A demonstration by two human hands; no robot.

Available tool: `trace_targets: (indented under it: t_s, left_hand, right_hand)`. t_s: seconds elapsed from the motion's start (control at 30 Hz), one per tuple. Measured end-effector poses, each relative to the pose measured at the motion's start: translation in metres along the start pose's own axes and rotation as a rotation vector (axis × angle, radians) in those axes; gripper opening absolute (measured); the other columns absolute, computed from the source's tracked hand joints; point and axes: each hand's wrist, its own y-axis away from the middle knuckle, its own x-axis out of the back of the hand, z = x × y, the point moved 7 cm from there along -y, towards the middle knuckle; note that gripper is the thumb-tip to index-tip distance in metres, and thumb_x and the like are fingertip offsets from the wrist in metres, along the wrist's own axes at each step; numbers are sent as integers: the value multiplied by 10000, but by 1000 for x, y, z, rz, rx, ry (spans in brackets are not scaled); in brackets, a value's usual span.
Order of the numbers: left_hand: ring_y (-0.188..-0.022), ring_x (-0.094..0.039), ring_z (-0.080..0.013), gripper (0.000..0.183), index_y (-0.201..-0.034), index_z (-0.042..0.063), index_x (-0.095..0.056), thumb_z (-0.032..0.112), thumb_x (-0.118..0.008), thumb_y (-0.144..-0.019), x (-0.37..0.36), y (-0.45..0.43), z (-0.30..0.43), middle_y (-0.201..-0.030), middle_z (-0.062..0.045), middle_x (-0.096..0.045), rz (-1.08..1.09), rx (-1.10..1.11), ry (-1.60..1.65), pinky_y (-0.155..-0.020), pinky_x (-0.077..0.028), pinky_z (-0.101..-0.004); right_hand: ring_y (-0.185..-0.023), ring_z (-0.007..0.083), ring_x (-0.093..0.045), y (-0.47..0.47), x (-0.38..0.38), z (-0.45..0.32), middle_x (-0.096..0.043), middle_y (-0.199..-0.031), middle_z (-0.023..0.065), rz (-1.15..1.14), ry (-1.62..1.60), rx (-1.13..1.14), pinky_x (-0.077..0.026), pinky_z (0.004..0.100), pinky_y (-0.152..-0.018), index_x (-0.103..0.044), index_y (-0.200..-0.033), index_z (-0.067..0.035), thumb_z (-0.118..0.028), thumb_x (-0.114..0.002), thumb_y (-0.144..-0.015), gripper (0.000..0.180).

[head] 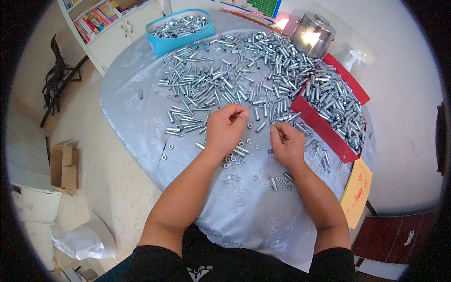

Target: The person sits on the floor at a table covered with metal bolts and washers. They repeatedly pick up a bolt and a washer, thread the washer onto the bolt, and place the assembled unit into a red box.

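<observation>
My left hand (226, 130) is above the table, thumb and forefinger pinched together; whether something small sits between them is hidden. Just beneath its wrist lie several hex nuts (227, 165) and a few metal sleeves (242, 149). My right hand (288, 145) hovers to the right with its fingers curled. A dark sleeve end (270, 151) shows at its lower left edge, but I cannot tell if the hand grips it. Between the hands are a loose sleeve (260, 127) and a nut (249, 126). Bolts with flared ends (188, 118) lie left of my left hand.
A big heap of metal sleeves and bolts (278, 53) covers the table's far side. The red box (327, 127) at right is full of fasteners, as is the blue box (183, 40) at back left. A steel pot (313, 35) and yellow paper (357, 194) flank the right side.
</observation>
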Motion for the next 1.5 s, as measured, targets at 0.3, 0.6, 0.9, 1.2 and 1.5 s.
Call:
trace_targets:
  t_s: [0.3,0.6,0.9,1.2,1.5]
  left_hand:
    - [-652,-626,-175,145,-916,22,-680,148,-655,-850,10,1,22,-745,-96,-667,62,-131,-55,-620,-490,-294]
    - [-767,-639,-393,264,-833,28,-674,274,-579,-836,-48,10,52,-808,-206,-663,-612,-276,-664,-686,-504,-486]
    - [-669,-654,-302,108,-902,49,-670,133,-644,-839,-27,7,33,-768,-132,-672,-580,-611,-295,-591,-520,-388]
    - [-621,-659,-248,162,-962,2,-685,47,-678,-806,-23,-3,28,-784,-130,-686,-551,-576,-297,-568,-515,-319]
    - [-636,-667,-235,133,-956,-11,-687,56,-651,-846,-24,1,34,-769,-124,-690,-568,-613,-343,-588,-510,-305]
  right_hand:
    - [-498,69,-416,10,21,16,-496,-574,-24,406,-252,-326,-332,268,-462,-647,-791,-5,-186,-612,-901,215]
    - [-463,39,-301,74,8,-4,-381,-524,-49,599,-471,-512,-211,233,-439,-598,-745,-8,-264,-487,-998,377]
    - [-509,98,-370,86,6,-15,-509,-577,32,404,-449,-581,-280,270,-486,-572,-683,-2,-326,-445,-983,460]
    - [-540,201,-475,87,15,-25,-543,-606,82,340,-310,-259,-380,333,-543,-587,-703,0,-242,-439,-931,364]
    - [-509,260,-541,61,22,-50,-539,-592,74,239,64,36,-421,372,-496,-632,-713,-87,-86,-542,-801,126]
